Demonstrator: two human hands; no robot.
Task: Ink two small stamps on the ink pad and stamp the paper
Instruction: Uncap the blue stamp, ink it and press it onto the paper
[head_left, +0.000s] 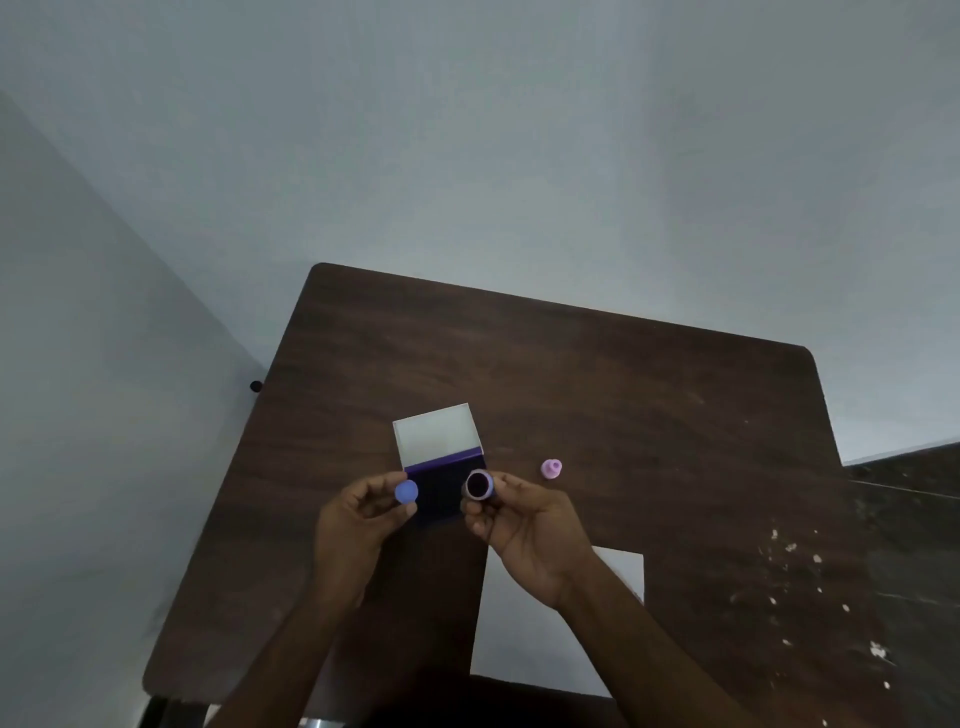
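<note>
An open ink pad (447, 493) lies mid-table, its dark purple pad facing up and its pale lid (435, 434) tilted back. My left hand (358, 514) pinches a small round blue cap (406, 492) at the pad's left edge. A small stamp (479, 484) with a lilac rim and dark inked face turned toward me is gripped in my right hand (524, 525), at the pad's right edge. A second small pink stamp (551, 467) stands on the table to the right. The white paper (530, 639) lies near me, partly hidden under my right forearm.
The dark brown wooden table (623, 395) stands against a pale wall. White specks (789, 548) dot its right side. A dark ledge (909, 478) borders the table at the right. A small black knob (255, 386) sticks out at the left edge.
</note>
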